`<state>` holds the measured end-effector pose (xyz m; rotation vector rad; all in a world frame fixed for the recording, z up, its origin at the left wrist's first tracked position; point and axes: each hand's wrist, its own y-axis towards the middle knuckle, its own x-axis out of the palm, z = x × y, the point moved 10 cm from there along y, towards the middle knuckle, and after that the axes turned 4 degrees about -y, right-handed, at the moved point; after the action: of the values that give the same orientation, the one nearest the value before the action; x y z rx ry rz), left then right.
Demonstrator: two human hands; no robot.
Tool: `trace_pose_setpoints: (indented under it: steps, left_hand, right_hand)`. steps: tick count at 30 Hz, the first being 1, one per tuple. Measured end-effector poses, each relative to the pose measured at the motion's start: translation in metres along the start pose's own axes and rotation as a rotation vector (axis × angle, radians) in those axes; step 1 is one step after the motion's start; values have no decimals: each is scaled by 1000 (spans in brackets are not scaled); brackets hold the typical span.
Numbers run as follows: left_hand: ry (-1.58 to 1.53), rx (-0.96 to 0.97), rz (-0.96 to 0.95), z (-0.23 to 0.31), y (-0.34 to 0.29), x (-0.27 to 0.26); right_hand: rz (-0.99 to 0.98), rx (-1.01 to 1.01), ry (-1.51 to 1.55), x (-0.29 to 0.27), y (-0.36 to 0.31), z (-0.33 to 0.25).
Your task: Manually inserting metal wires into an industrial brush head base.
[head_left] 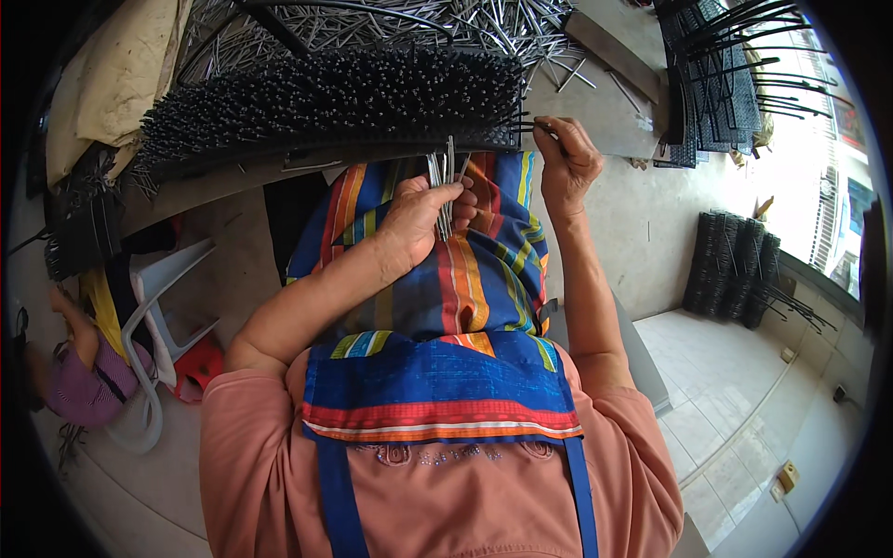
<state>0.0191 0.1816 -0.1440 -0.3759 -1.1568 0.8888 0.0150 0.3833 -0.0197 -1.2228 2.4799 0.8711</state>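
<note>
My left hand [419,219] is closed around a small bundle of thin silvery metal strips [446,172], which stand up between thumb and fingers over my lap. In front of me stretches a long black panel [326,107] densely covered with upright dark spikes with pale tips. At its right end, my right hand [569,160] pinches with thumb and forefinger beside the panel's edge. Thin dark strands stick out there toward the fingertips, but what exactly they grip is too small to make out.
A large heap of loose metal strips [484,28] lies behind the panel. Black mesh pieces with long rods [712,84] stand at the far right, and black coiled bundles [730,270] on the floor by the wall. A person in purple [93,381] sits at left near a pale chair [153,372].
</note>
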Motion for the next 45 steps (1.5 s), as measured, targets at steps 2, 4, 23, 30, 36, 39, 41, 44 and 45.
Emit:
trace_pose_setpoints:
  steps: [2,4,23,30,36,39,41,44,45]
  left_hand:
    - [-6,3,-3,-1,1,1]
    - [-15,39,37,1,2,0]
    - [-26,13,-99,7,-3,15]
    - [43,20,-31,12,-14,9]
    - [27,63,-121,11,-14,33]
    - [51,118,-9,16,-15,14]
    - [119,109,120,18,-15,-9]
    - [94,108,176,15,-16,-30]
    - [95,112,185,16,-18,-28]
  right_hand:
    - [-28,-16,-26,6,-2,4]
    - [-55,-28,-53,11,-6,7]
    - [-47,-22,-397,13,-16,-20]
    - [-195,342,-43,25,-28,7]
    - [-366,756,509,64,-71,14]
    - [-342,893,588,70,-82,20]
    - [-43,633,559,46,-59,7]
    - [145,392,382,28,-34,-8]
    - [143,258,215,25,-22,-13]
